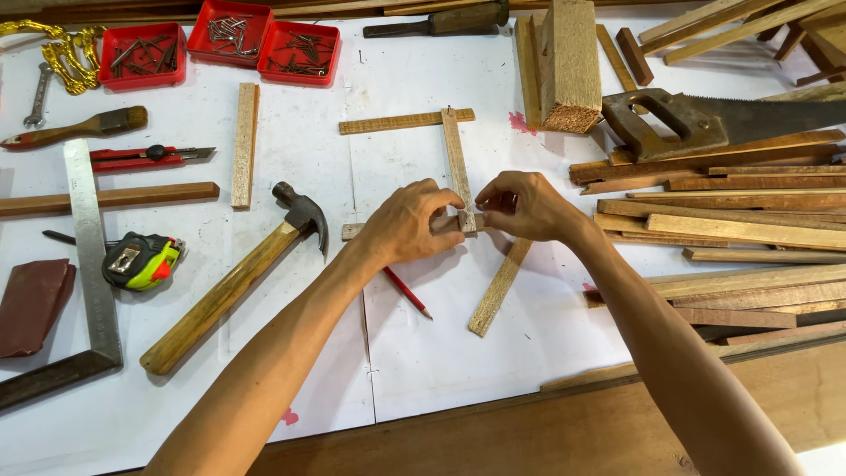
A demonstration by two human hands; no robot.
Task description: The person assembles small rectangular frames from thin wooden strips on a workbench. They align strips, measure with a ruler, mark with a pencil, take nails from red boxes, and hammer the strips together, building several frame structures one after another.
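Observation:
My left hand (407,222) and my right hand (524,207) meet at the lower end of an upright thin wood strip (456,159). Both pinch the joint where that strip crosses a short horizontal strip (353,231) lying under my fingers. The upright strip's far end touches another horizontal strip (405,122), forming a T. A slanted wood strip (500,286) lies just below my right hand. A red pencil (408,293) pokes out beneath my left wrist. Whether a nail sits between my fingers is hidden.
A wooden-handled hammer (233,286) lies left of my hands, with a tape measure (141,261), steel square (88,256), utility knife (145,157) and brush (79,129) further left. Red nail trays (229,40) sit at the back. A handsaw (705,122) and stacked wood strips (749,229) fill the right.

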